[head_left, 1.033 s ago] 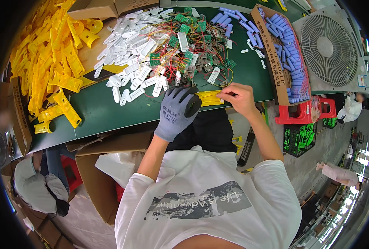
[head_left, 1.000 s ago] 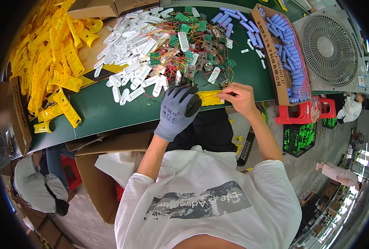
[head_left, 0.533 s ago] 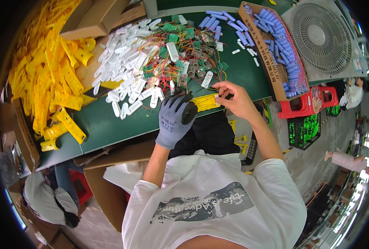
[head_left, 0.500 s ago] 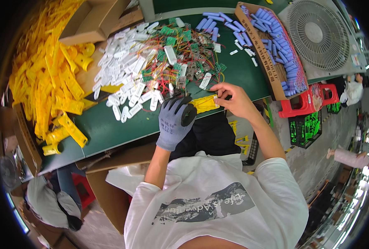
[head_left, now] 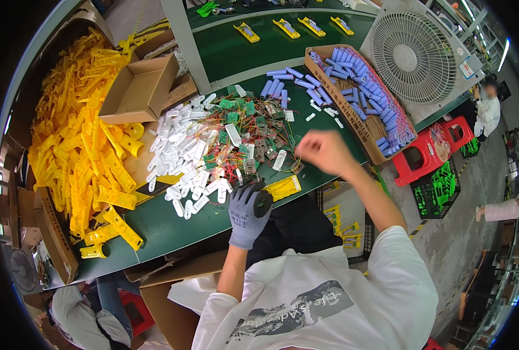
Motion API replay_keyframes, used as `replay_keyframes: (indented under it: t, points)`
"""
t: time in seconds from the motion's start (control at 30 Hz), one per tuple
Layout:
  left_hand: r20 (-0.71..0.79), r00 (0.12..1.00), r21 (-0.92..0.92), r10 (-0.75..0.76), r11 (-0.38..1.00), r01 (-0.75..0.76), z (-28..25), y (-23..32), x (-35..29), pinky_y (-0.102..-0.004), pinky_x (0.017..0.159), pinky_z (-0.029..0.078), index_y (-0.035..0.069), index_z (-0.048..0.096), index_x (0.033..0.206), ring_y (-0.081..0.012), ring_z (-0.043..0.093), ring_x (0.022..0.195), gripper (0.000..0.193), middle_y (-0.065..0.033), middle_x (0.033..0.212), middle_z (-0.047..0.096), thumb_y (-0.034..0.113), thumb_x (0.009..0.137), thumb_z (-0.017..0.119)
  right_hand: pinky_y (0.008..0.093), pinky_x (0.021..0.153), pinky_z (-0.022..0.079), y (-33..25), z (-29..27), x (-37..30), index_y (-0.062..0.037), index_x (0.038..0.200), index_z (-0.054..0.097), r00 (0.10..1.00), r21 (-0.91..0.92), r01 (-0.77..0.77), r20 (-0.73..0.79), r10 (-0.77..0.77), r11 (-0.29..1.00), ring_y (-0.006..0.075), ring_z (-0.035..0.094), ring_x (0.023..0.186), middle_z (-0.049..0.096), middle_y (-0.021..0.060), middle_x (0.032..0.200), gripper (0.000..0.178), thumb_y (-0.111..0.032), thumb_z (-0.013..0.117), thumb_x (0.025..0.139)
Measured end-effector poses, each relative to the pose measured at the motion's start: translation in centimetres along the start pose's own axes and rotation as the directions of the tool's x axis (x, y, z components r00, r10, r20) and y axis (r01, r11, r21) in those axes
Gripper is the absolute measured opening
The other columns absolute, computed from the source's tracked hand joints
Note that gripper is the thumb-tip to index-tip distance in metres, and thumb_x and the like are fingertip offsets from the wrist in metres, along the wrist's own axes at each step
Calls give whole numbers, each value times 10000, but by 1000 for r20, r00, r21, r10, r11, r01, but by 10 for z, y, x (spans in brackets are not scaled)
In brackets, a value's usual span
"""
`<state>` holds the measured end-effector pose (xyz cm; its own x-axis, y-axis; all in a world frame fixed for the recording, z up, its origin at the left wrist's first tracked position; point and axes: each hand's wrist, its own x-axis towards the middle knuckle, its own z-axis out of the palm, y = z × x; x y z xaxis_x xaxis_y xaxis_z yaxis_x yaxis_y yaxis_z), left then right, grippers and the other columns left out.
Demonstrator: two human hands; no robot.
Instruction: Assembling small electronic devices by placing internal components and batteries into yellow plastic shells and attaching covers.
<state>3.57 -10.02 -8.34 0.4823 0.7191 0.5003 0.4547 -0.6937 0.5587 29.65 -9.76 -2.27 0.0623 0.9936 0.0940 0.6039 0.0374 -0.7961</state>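
Observation:
My left hand (head_left: 248, 214), in a grey glove with dark finger pads, is closed around one end of a yellow plastic housing (head_left: 284, 188) at the table's near edge. The open side of that shell faces up. Bare and smeared by motion, my right hand (head_left: 326, 154) hovers to the right of the heap of wired green circuit boards (head_left: 260, 129). A small brownish board (head_left: 296, 167) shows just below its fingertips; whether the fingers hold it is unclear. White plastic pieces (head_left: 177, 146) lie heaped left of the boards.
Yellow housings (head_left: 84, 128) pile up at the left beside an open cardboard box (head_left: 134, 96). Purple cylindrical cells (head_left: 390, 125) fill a carton at the right, near a fan (head_left: 413, 56). Several filled housings (head_left: 284, 28) lie on a green surface at the back. Red stools (head_left: 418, 157) stand beyond.
My right hand has left the yellow housing and moved up toward the circuit boards. The left hand keeps its hold on the housing. The view has tilted up, showing more of the back.

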Motion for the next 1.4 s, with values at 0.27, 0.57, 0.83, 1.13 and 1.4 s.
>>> replay_keyframes:
  t: [0.27,0.57,0.83,1.13,1.4]
  points:
    - [-39,999,16,34,999,-34,12,-3,-5,-429,866,425,87,616,918,-310,568,956,274,-93,1047,626,153,681,737,461,644,548,83,-27,126,-16,741,695,948,-780,-223,-313,-57,585,345,674,709,665,206,736,192,-205,671,763]
    - [-18,1000,5,-7,1000,8,8,-3,-11,-426,867,427,102,623,915,-297,575,966,264,-77,1057,629,159,684,739,376,616,534,55,-31,88,31,802,663,967,-161,-165,-221,128,973,270,673,676,678,148,756,294,-260,706,801]
    - [-48,999,64,-6,998,9,9,-2,-5,-420,844,433,113,625,910,-303,568,982,250,-90,1049,615,163,693,738,257,725,535,10,23,-8,-29,1023,555,999,846,-16,30,-17,533,147,652,802,653,167,1057,242,14,657,807]
    - [14,1000,-36,-16,999,17,0,4,2,-408,842,441,86,631,889,-317,580,956,250,-94,1046,650,73,661,732,316,759,515,12,62,-53,-47,918,672,932,253,338,42,-359,907,218,663,878,698,78,935,205,-30,756,732]
    - [114,992,-75,-61,995,70,-6,-1,-1,-427,906,424,72,608,948,-332,562,1018,287,-104,1115,620,63,679,707,323,731,478,16,62,-38,-50,895,688,893,170,437,32,-448,883,204,610,823,699,58,906,184,-46,762,727]
